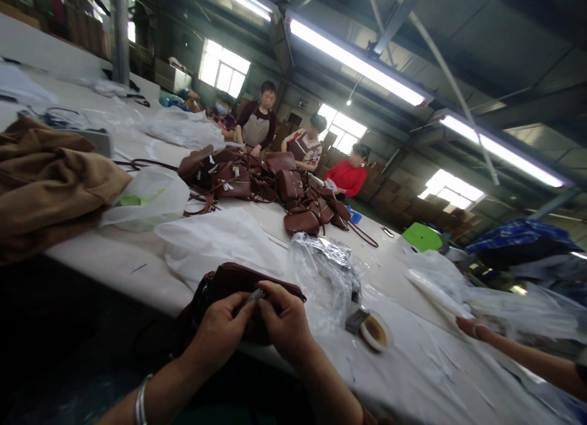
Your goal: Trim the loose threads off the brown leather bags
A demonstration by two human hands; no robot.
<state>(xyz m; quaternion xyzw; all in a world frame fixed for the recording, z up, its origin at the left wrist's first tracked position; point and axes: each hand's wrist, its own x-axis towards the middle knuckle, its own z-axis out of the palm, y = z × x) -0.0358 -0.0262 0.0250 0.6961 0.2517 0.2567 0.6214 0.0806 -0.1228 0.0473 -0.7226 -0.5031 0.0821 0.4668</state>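
A dark brown leather bag (229,281) rests at the near edge of a long white table (137,263). My left hand (219,334) and my right hand (285,323) meet over it, fingers pinched together on a small silvery part (255,296) of the bag, perhaps a zip pull. A bracelet sits on my left wrist. Crumpled clear plastic wrap (323,272) lies just right of the bag, and a white plastic bag (220,241) lies behind it.
A roll of tape (375,331) lies right of my hands. A pile of brown bags (270,186) sits mid-table, tan fabric (46,180) at left. Several people work at the far end. Another person's arm (518,354) reaches in from the right.
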